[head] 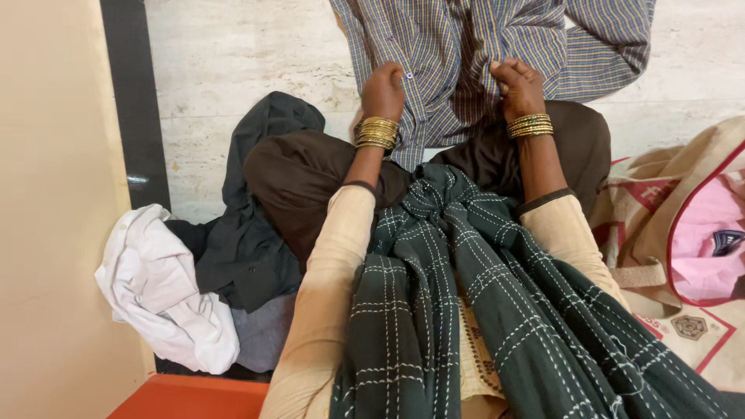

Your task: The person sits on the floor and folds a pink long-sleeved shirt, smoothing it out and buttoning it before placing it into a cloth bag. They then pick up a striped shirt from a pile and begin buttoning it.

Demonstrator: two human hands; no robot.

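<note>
Pale stone floor (233, 54) lies under you. Your left hand (383, 91) and right hand (518, 87) each pinch the checked shirt (466, 46), spread flat just past your knees. You seem to be smoothing it; a fold likely needs both hands moving together.

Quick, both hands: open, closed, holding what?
Left hand: closed, gripping the checked shirt.
Right hand: closed, gripping the same shirt.

floor (233, 54): pale marble | on it: checked shirt (466, 46), dark garments (248, 233), white cloth (163, 295), beige bag (683, 233)
</note>
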